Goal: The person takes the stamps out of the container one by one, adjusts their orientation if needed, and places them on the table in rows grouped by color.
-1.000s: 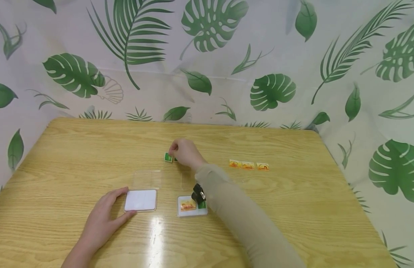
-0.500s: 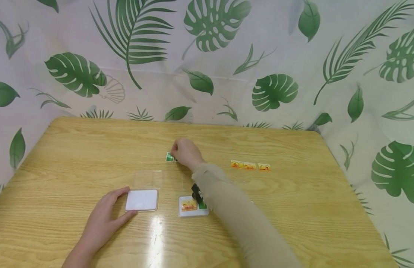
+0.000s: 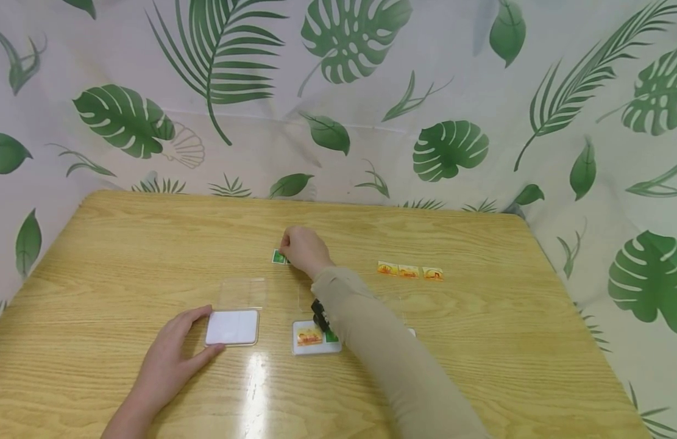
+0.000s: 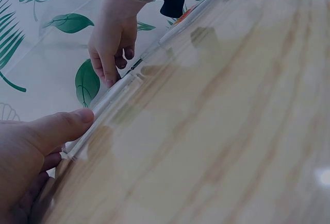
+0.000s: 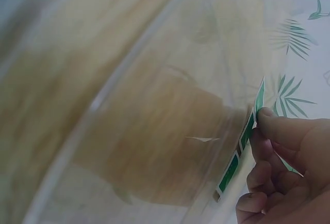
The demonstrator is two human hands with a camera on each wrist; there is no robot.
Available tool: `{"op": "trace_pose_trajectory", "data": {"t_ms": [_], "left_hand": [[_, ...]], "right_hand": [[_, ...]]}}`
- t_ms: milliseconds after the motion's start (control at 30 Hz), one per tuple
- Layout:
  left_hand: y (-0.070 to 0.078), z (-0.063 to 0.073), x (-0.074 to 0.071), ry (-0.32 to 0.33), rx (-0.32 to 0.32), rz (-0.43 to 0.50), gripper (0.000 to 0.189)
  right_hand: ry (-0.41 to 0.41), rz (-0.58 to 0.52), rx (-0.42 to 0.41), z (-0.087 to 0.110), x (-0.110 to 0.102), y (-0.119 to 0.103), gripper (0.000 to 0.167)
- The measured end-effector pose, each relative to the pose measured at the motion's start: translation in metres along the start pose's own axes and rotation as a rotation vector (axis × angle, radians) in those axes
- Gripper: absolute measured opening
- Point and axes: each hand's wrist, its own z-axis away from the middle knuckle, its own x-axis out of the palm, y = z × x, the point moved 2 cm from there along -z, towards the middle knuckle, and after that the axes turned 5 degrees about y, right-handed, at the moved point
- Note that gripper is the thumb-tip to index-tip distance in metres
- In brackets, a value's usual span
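At the left, my left hand point(image 3: 170, 356) holds a shallow clear plastic case point(image 3: 231, 345) with a white insert, thumb at its near edge and a fingertip at its far left corner. Its transparent lid point(image 3: 242, 294) lies hinged back on the table. Farther off, my right hand point(image 3: 305, 249) reaches to a row of small green cards point(image 3: 278, 256); in the right wrist view, thumb and curled fingers pinch one green card point(image 5: 260, 94), with two more point(image 5: 228, 175) lying beside it. A second case point(image 3: 316, 350), under my right forearm, bears an orange card point(image 3: 309, 336) and a green piece.
Several small orange-and-yellow cards point(image 3: 409, 272) lie in a row to the right on the wooden table point(image 3: 508, 341). A leaf-print cloth point(image 3: 365, 158) rises behind the table's far edge. My right sleeve point(image 3: 393, 353) and a black wrist camera point(image 3: 320, 316) overhang the second case.
My right hand keeps to the green cards, with its sleeve shifted slightly left; a white corner now shows at the sleeve's right side. The left hand stays on its case.
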Motion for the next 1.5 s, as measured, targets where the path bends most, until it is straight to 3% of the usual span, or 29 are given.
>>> {"op": "trace_pose_trajectory", "data": {"t_ms": [333, 900, 1500], "left_hand": [[0.000, 0.000, 0.000, -0.003, -0.005, -0.003, 0.061], [0.000, -0.002, 0.000, 0.006, 0.006, -0.001, 0.062], [0.000, -0.001, 0.000, 0.010, 0.013, 0.004, 0.061]], "right_hand": [[0.007, -0.009, -0.008, 0.000, 0.002, 0.000, 0.015], [0.017, -0.149, -0.028, 0.002, -0.003, -0.003, 0.013], [0.017, -0.297, -0.088, 0.029, -0.016, -0.003, 0.013]]}}
